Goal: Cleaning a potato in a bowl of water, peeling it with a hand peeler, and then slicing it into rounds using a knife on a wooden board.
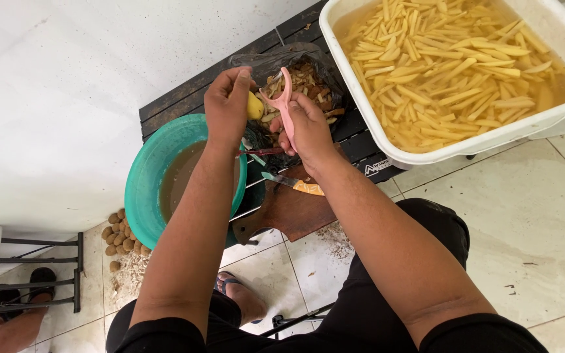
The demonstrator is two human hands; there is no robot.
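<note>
Two hands were up over the low black slatted table [184, 98], and I swept across from the left. Down on the floor at far left sat a small heap of unpeeled potatoes [120, 234] beside scattered peelings, near the teal basin [142, 176] of murky water, probably so each one could be picked up without reaching far. Above the basin's right rim, my left hand [227, 108] was curled closed around a small yellow potato [254, 106], pinching it at the fingertips so its peeled flesh faced the blade. Just right of that, my right hand [308, 127] was wrapped shut on a pink peeler [282, 101], its head touching the potato. Both worked directly over the dark plastic bag [308, 75] of peelings, which I judged was set there to catch what fell. Nearer to me lay a wooden cutting board [292, 209] with a knife [292, 184] resting on its far edge, its yellow handle on the right, within easy grasp. Far right, the big white tub [361, 98] held cut potato sticks [446, 65] soaking in water, likely kept submerged to stop them browning.
</note>
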